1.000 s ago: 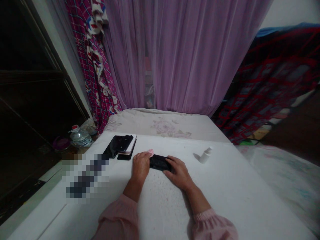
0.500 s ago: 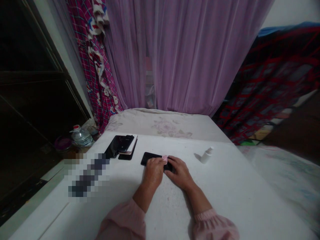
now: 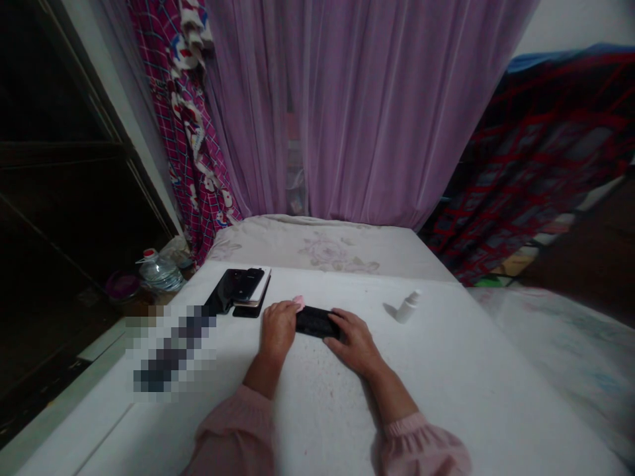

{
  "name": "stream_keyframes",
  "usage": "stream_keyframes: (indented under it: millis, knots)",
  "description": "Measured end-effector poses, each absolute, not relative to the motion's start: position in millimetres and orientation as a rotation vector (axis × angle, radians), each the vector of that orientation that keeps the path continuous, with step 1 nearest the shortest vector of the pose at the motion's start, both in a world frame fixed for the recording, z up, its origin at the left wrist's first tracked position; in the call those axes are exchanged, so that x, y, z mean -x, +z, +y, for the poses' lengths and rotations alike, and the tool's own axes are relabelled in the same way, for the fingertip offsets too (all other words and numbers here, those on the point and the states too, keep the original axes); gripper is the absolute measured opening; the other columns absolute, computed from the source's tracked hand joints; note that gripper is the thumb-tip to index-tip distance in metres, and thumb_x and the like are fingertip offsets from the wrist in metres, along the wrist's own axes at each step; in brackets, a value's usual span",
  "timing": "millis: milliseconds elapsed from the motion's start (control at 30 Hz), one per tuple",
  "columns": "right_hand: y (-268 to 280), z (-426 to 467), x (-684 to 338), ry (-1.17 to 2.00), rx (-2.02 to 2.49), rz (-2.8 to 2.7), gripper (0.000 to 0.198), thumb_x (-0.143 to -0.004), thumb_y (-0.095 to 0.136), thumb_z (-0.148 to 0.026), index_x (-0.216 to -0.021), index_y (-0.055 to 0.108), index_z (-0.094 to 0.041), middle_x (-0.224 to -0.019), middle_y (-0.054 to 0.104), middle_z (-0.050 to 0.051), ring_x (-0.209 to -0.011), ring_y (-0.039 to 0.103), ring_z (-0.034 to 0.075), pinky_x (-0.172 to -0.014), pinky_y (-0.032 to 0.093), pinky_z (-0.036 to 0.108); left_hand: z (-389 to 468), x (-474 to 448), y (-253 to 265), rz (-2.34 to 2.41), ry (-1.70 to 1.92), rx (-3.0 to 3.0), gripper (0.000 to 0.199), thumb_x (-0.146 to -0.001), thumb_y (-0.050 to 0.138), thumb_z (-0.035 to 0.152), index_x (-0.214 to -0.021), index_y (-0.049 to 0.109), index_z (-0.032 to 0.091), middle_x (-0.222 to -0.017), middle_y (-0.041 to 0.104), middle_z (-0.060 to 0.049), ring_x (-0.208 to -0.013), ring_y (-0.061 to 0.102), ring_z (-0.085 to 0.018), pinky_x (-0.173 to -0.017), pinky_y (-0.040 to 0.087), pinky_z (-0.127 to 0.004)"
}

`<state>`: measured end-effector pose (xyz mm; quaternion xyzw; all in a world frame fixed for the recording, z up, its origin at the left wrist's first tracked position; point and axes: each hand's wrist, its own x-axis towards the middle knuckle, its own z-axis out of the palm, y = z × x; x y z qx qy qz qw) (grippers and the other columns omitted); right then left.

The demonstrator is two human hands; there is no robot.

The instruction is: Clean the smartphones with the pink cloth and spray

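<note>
A black phone (image 3: pixel 316 322) lies flat on the white table, its long side running left to right in front of me. My left hand (image 3: pixel 279 325) is closed on a small pink cloth (image 3: pixel 298 302) at the phone's left end, covering that end. At the other end, my right hand (image 3: pixel 353 338) grips the phone's right edge between thumb and fingers. The phone's dark face shows between my two hands.
Left of my hands lies a stack of several phones (image 3: pixel 248 287). A white spray bottle (image 3: pixel 409 307) stands to the right on the white table (image 3: pixel 446 396). A large water bottle (image 3: pixel 159 270) sits beyond the table's left edge. Purple curtains (image 3: pixel 367 119) hang behind.
My left hand has slid leftward along the phone with the pink cloth, from near its middle to its left end. My right hand stays at the right end.
</note>
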<state>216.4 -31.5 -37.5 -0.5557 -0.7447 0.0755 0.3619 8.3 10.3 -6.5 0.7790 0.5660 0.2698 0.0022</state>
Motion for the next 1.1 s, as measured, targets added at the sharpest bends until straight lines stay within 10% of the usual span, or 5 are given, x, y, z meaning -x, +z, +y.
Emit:
stream_keyframes:
  millis: [1100]
  knots:
    - [-30.7, -31.5, -215.4, 0.208, 1.432, -1.957, 0.048, -0.072, 0.068, -0.029, -0.120, 0.064, -0.024, -0.127, 0.061, 0.010, -0.117, 0.056, 0.028, -0.101, 0.043, 0.047, -20.7, -46.3, 0.3, 1.449, 0.751, -2.521, 0.028, -0.090, 0.053, 0.010, -0.107, 0.070, 0.025, -0.106, 0.070, -0.004, -0.097, 0.059, -0.022, -0.088, 0.042, -0.037]
